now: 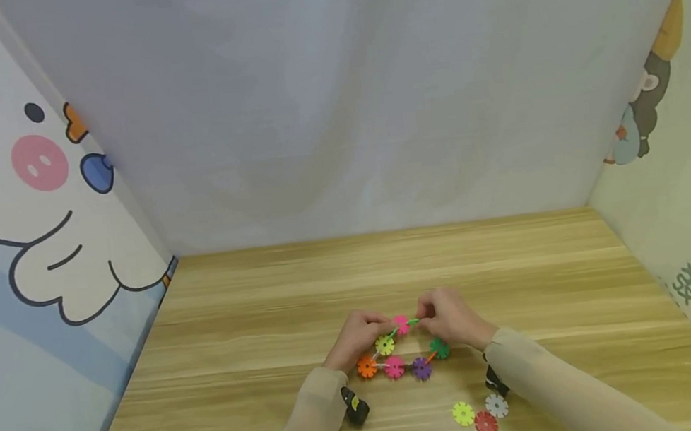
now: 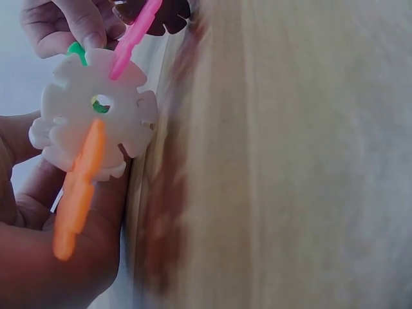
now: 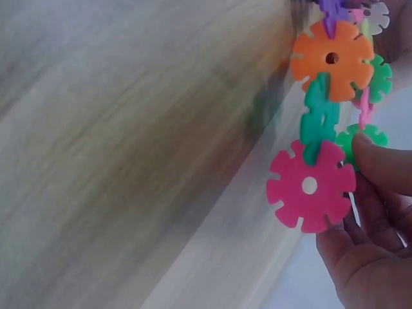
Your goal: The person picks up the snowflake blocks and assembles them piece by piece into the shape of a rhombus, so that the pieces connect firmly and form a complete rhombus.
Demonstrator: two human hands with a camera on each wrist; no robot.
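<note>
A chain of colourful notched plastic discs, interlocking snowflake discs, hangs bent between both hands above the table. My left hand (image 1: 356,336) pinches it by the pink disc (image 1: 401,324) at the top. Opposite, my right hand (image 1: 450,319) pinches a green disc (image 3: 347,143) beside that pink one. The lower run holds an orange disc (image 1: 366,367), another pink disc (image 1: 395,367) and a purple disc (image 1: 422,369). At its right end, a dark pink disc (image 3: 310,188) hangs close to my right fingers. In the left wrist view, a white disc (image 2: 71,96) hides the left fingertips.
Three loose discs lie on the wooden table (image 1: 235,313) near its front: a yellow disc (image 1: 463,414), a red disc (image 1: 486,424) and a white disc (image 1: 497,406). A pale curtain (image 1: 339,102) stands behind, with printed panels at both sides.
</note>
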